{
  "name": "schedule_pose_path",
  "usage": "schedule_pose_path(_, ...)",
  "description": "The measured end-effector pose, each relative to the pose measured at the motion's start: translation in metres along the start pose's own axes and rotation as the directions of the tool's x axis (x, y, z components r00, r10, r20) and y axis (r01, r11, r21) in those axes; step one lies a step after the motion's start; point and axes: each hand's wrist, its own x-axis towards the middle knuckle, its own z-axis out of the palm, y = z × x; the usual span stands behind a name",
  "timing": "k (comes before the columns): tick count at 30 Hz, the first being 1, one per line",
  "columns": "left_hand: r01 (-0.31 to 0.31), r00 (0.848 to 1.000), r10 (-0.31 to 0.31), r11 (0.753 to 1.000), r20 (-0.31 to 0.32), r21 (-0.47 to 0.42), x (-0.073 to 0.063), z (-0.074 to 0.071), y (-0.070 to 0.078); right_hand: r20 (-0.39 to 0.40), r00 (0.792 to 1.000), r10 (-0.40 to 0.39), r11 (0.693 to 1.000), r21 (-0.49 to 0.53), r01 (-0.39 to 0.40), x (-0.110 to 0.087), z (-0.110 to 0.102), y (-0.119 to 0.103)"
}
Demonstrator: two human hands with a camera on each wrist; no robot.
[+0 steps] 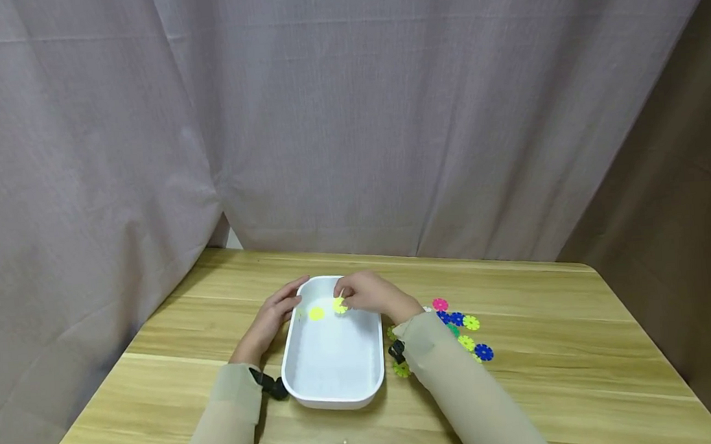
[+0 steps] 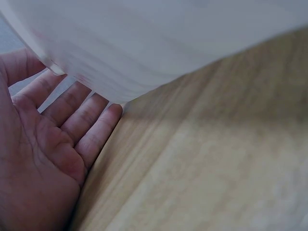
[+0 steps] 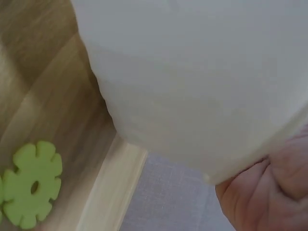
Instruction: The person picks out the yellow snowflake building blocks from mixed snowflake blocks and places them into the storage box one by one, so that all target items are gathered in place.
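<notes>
A white rectangular tray (image 1: 337,396) stands on the wooden table. My left hand (image 1: 272,317) holds its far left side, thumb over the rim and fingers along the outer wall. In the left wrist view those fingers (image 2: 72,113) reach under the rim to the tray wall (image 2: 120,43). Above the tray's far end my right hand (image 1: 369,294) pinches a yellow notched plastic disc (image 1: 339,305) between thumb and fingers. Another yellow disc (image 1: 316,313) is inside the tray. The right wrist view shows part of that hand (image 3: 274,192) beyond the tray wall (image 3: 183,96), its fingertips hidden.
Right of the tray lie several loose notched discs, among them a pink one (image 1: 440,304), a dark blue one (image 1: 483,352) and a yellow-green one (image 3: 33,185). My right forearm (image 1: 466,386) partly covers them. A grey curtain (image 1: 349,126) hangs behind the table (image 1: 558,373).
</notes>
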Motion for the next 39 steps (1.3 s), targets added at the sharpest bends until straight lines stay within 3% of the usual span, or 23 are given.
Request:
schedule_pose_path(12, 0.007, 1.000, -0.007, 1.000, 0.006, -0.003, -0.001, 0.003, 0.000, 0.035, 0.998, 0.047, 0.996, -0.080, -0.044, 0.006, 0.012, -0.004)
schedule_pose_path(20, 0.011, 1.000, -0.011, 1.000, -0.006, 0.005, -0.001, 0.003, 0.001, 0.015, 1.000, 0.016, 0.992, -0.127, -0.014, 0.007, 0.014, -0.003)
schedule_pose_path(39, 0.012, 1.000, -0.012, 1.000, -0.005, 0.001, 0.000, 0.003, 0.000, -0.012, 1.000, 0.012, 0.996, -0.087, -0.013, 0.005, 0.015, 0.000)
